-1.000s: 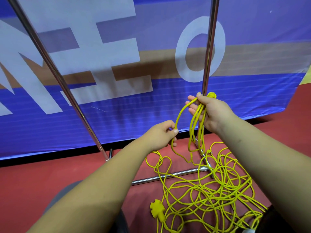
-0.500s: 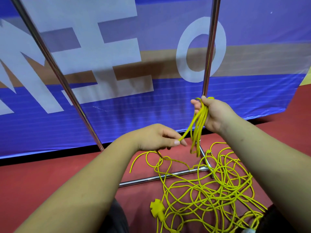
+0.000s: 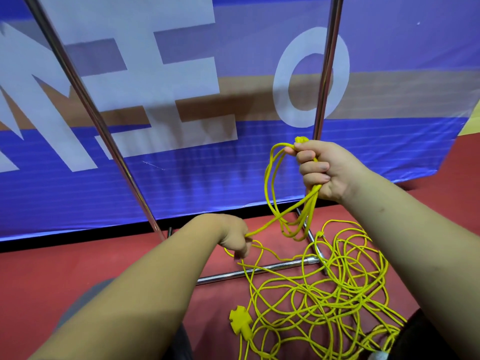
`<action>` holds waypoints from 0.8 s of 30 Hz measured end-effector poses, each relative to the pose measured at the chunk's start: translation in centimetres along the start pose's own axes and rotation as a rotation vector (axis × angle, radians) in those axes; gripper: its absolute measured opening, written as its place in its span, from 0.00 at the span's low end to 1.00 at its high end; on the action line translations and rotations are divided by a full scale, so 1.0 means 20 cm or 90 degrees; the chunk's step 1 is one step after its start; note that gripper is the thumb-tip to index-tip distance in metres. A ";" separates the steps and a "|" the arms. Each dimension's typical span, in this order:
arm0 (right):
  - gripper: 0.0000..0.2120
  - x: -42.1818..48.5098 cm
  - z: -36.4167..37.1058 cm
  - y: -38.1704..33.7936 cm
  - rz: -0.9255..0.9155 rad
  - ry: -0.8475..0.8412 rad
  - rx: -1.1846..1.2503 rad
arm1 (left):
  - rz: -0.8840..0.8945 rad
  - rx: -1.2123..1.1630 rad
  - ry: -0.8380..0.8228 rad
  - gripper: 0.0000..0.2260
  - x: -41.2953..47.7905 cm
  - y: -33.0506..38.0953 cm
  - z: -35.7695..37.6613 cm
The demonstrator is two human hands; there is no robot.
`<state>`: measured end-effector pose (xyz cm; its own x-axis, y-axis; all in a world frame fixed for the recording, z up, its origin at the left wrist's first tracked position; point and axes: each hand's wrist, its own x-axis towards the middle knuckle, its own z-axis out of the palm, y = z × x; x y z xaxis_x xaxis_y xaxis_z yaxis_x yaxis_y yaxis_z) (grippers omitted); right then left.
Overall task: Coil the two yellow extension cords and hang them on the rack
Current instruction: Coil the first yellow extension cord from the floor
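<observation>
Head view: left hand (image 3: 233, 237) has dropped low, drawing out cord (image 3: 262, 226) for the next loop.
Finished loops (image 3: 270, 188) hang from the right hand (image 3: 327, 170), fisted round them by the rack (image 3: 322, 87) post; the left pinches the taut strand; most lies in a tangle (image 3: 337, 294) on the near-right floor.

Bare forearms (image 3: 155, 276); grey trouser knee (image 3: 85, 297) left, dark cloth (image 3: 418, 341) right.

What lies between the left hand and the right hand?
Head view: a yellow extension cord strand stretches from the left hand up to the coil gripped by the right hand.
</observation>
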<state>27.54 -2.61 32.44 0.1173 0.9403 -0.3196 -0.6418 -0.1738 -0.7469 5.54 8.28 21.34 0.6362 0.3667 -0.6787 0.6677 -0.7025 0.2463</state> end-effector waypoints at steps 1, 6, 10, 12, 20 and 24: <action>0.08 -0.01 0.01 -0.01 0.004 -0.016 0.002 | -0.014 0.017 -0.018 0.06 0.03 -0.01 0.03; 0.09 -0.05 0.02 0.00 0.015 -0.055 -0.015 | -0.028 0.019 -0.026 0.14 0.05 -0.10 0.04; 0.09 -0.05 0.00 0.00 0.009 -0.039 -0.020 | -0.047 -0.102 0.001 0.08 -0.02 -0.15 -0.05; 0.09 -0.04 -0.01 0.00 -0.005 -0.014 -0.058 | -0.055 -0.151 0.021 0.06 -0.07 -0.15 -0.11; 0.09 0.00 -0.02 0.05 -0.069 0.086 -0.205 | -0.233 -0.030 0.670 0.13 -0.43 -0.26 -0.46; 0.09 0.05 0.01 0.10 -0.091 0.099 -0.203 | -0.179 -0.044 0.912 0.16 -0.50 -0.15 -0.46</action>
<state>26.22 -2.01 30.74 0.3172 0.9103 -0.2659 -0.3462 -0.1499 -0.9261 0.84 12.33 33.82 0.2887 0.7937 0.5354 0.8230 -0.4915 0.2847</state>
